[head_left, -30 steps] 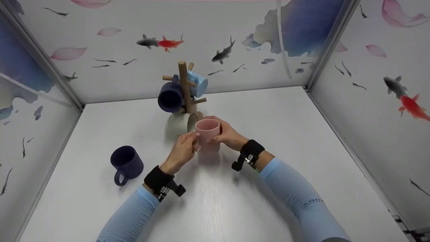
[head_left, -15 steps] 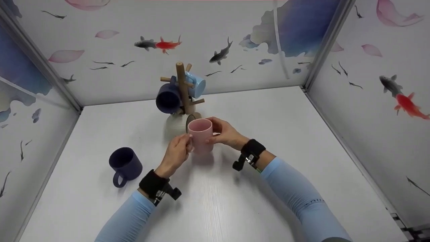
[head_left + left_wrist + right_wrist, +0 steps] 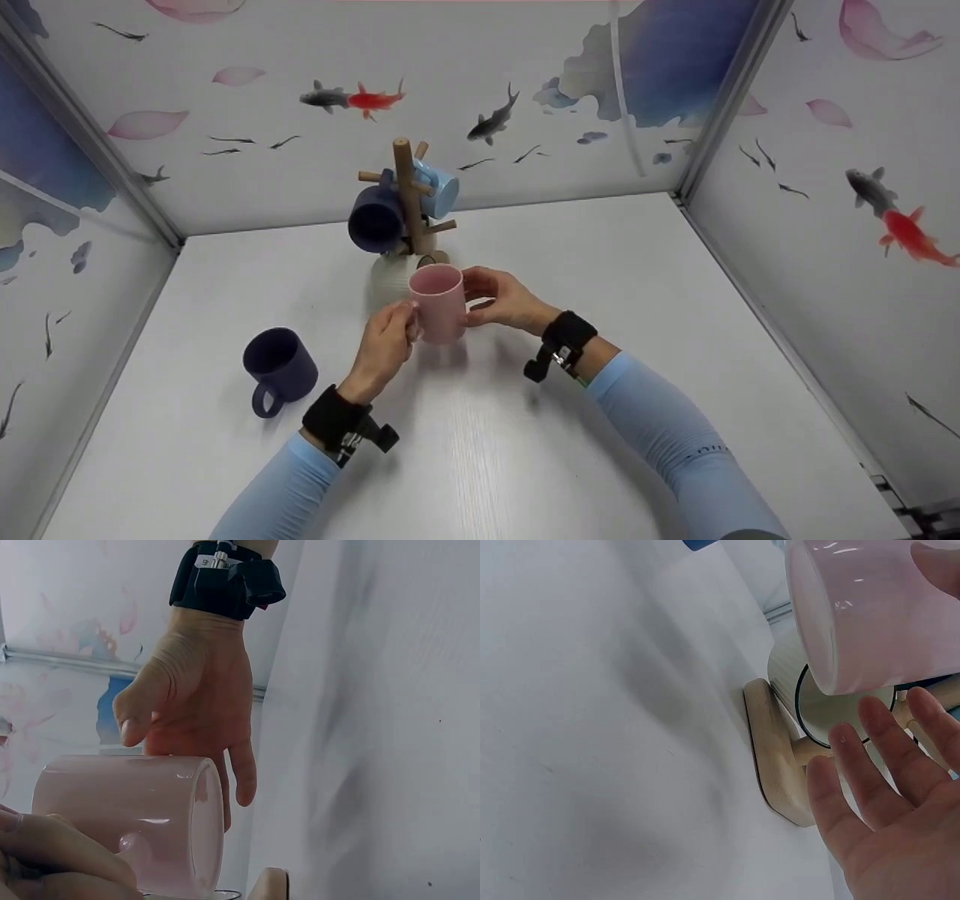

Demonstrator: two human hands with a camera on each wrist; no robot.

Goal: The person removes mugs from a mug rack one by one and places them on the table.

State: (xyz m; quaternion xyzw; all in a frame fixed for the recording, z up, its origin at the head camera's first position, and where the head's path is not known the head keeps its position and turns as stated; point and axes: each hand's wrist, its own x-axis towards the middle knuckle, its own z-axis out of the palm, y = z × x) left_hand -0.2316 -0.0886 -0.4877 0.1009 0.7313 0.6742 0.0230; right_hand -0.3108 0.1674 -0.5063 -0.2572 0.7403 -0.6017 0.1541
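Nearest: light blue sleeves [image 3: 667,435] on both forearms, black wrist straps [image 3: 334,418] carrying small cameras, presumably strapped there to watch each hand. Off to the left, a dark blue mug [image 3: 291,369] stands upright on the white table [image 3: 615,277], handle toward the person. Left hand [image 3: 381,345] pinches the handle of the pink mug [image 3: 441,309], which is up off the table in front of the rack, mouth up; it seems to bear the weight. Right hand [image 3: 512,301] is loose at the mug's far side, fingers spread, not gripping; thumb close, can't tell if it touches. Likely just there to steady the body. Just behind, a pale mug [image 3: 390,283] sits low at the rack, on its side; can't tell whether a peg carries it. Then the wooden rack [image 3: 406,169], with a hanging navy mug [image 3: 375,225] and a light blue mug [image 3: 445,199], both apparently held by their handles on pegs. Back wall [image 3: 570,37]: fish and petal print.
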